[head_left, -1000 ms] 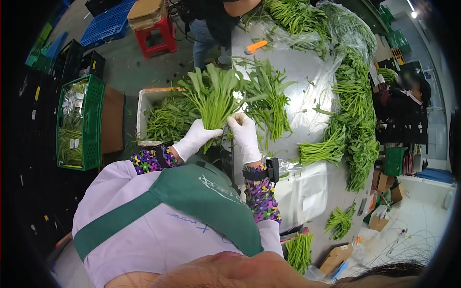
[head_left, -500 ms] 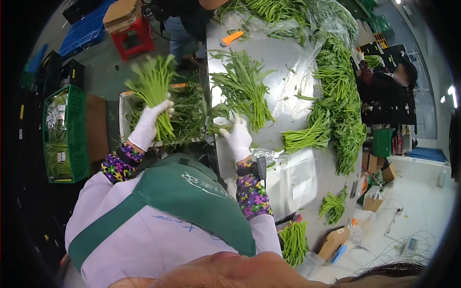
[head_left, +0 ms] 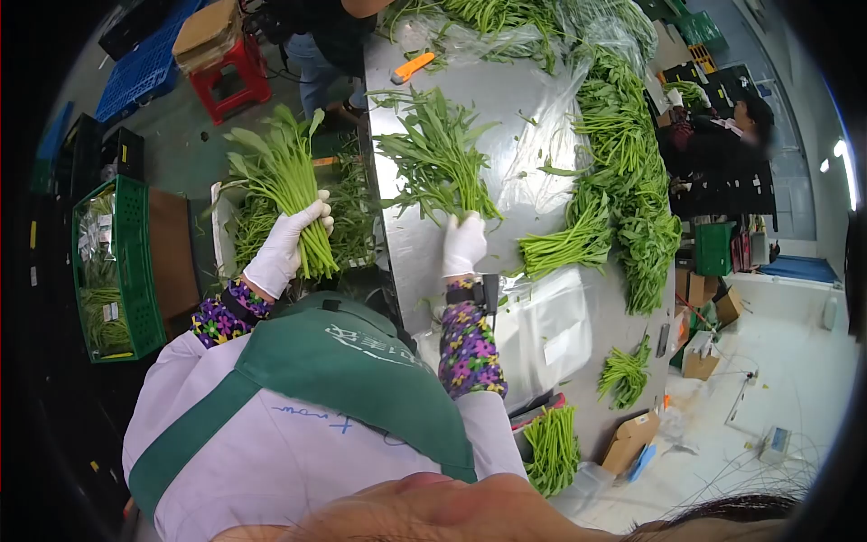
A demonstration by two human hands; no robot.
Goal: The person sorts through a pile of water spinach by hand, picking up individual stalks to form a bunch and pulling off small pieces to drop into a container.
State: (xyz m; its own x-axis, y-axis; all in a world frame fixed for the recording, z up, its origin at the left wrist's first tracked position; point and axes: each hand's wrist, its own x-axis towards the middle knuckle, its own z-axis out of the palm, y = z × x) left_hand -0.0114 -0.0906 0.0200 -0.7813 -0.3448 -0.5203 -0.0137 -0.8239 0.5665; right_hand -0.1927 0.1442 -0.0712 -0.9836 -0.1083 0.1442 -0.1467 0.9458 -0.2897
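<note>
My left hand (head_left: 287, 242), in a white glove, is closed around the stems of an upright bunch of water spinach (head_left: 275, 167). This bunch is above a white crate (head_left: 219, 237) filled with loose greens. On the metal table, my right hand (head_left: 464, 242), also gloved in white, has its fingers curled at the stem ends of another water spinach bunch (head_left: 438, 149). Its fingertips are partly hidden. A small sorted bundle (head_left: 569, 239) lies to the right of that hand, against a long heap of water spinach (head_left: 628, 172).
An orange utility knife (head_left: 414, 68) lies near the table's far left corner. Clear plastic bags (head_left: 551, 330) are stacked near my right forearm. A green crate (head_left: 140, 271) and a red stool (head_left: 230, 86) stand left. Other people are beyond the table and at right.
My right hand has moved from the table's left edge onto the stem ends of the lying bunch, and its fingers have closed. My left hand still holds its bunch, now less blurred.
</note>
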